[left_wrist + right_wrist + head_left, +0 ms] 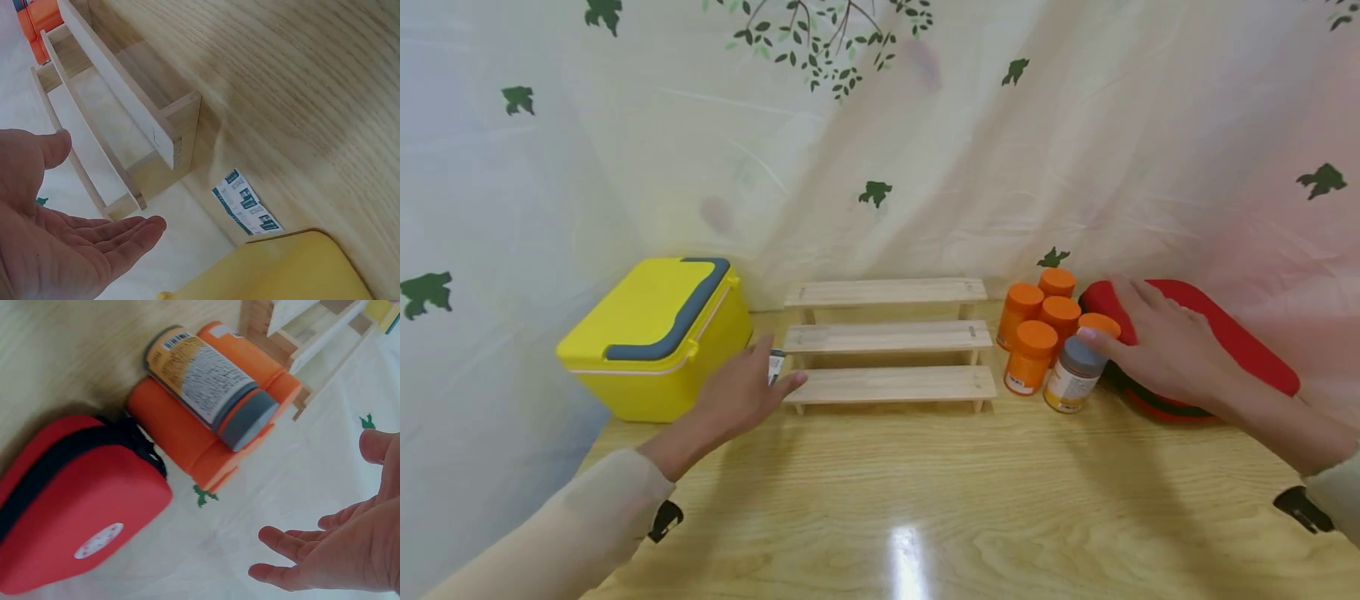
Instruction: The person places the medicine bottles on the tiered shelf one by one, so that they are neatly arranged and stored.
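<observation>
Bottles [1031,361] stand bunched near the back edge of the desk [865,483], right of its middle. Behind the desk hangs a pale cloth [662,142] printed with green leaves. A yellow box [632,312] with a blue-grey handle sits at the desk's back left corner. Along the back edge, between box and bottles, stands a wooden rack [887,337] with three stepped boards. A red case [106,494] with a black band lies just right of the bottles. The right hand [1168,346] hovers over the case and bottles, its fingers spread and grasping nothing; the right wrist view shows a gap between hand and bottles. The left hand [741,383], also released, is near the rack's left end. Five of the bottles have orange caps; a grey-capped one [1070,385] stands foremost. Smallest, a white-and-green printed packet [247,203] lies on the desk between box and rack.
</observation>
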`<state>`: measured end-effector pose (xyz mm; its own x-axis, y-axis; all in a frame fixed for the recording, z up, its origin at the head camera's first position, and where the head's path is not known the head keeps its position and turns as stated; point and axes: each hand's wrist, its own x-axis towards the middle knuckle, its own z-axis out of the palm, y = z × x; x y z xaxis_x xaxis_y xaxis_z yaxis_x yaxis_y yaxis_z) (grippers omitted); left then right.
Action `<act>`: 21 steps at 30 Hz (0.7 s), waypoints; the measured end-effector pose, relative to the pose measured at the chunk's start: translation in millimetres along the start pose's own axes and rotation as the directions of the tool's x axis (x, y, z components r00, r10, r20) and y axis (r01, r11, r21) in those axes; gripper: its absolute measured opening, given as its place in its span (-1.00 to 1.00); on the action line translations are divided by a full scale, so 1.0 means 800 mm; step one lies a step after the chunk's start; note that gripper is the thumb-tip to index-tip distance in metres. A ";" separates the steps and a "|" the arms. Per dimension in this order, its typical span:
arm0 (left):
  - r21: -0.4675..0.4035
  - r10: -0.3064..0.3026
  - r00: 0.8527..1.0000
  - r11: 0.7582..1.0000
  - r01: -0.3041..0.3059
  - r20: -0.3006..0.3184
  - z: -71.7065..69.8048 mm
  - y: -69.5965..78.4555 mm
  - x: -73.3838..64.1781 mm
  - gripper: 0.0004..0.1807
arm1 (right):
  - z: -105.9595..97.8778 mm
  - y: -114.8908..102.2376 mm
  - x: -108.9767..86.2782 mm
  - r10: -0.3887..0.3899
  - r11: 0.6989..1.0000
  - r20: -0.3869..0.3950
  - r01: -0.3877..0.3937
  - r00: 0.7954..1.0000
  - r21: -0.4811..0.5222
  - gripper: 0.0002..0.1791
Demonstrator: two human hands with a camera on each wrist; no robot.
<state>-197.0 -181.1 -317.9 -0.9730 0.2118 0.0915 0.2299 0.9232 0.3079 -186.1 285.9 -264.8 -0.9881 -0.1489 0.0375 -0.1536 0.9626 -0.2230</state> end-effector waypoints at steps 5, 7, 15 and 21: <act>-0.094 -0.034 0.998 0.995 0.039 0.058 0.007 -0.007 -0.001 -0.19 | 0.005 0.014 -0.006 0.046 0.992 0.023 -0.048 0.999 0.115 0.14; -0.141 -0.056 0.995 0.988 0.066 0.079 0.013 -0.011 -0.001 -0.22 | 0.008 0.019 -0.007 0.059 0.986 0.030 -0.063 0.998 0.157 0.15; -0.337 -0.131 0.986 0.928 0.160 0.106 0.041 -0.025 0.009 -0.24 | 0.023 0.035 -0.016 0.092 0.959 0.014 -0.092 0.996 0.267 0.09; -0.402 -0.165 0.982 0.896 0.189 0.095 0.050 -0.029 0.010 -0.22 | 0.037 0.045 -0.023 0.132 0.937 0.027 -0.133 0.991 0.323 0.08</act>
<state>-211.3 -187.7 -362.4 -0.9950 0.0860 -0.0508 0.0294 0.7385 0.6737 -173.7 316.5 -302.2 -0.9995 -0.0269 -0.0180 -0.0133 0.8486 -0.5289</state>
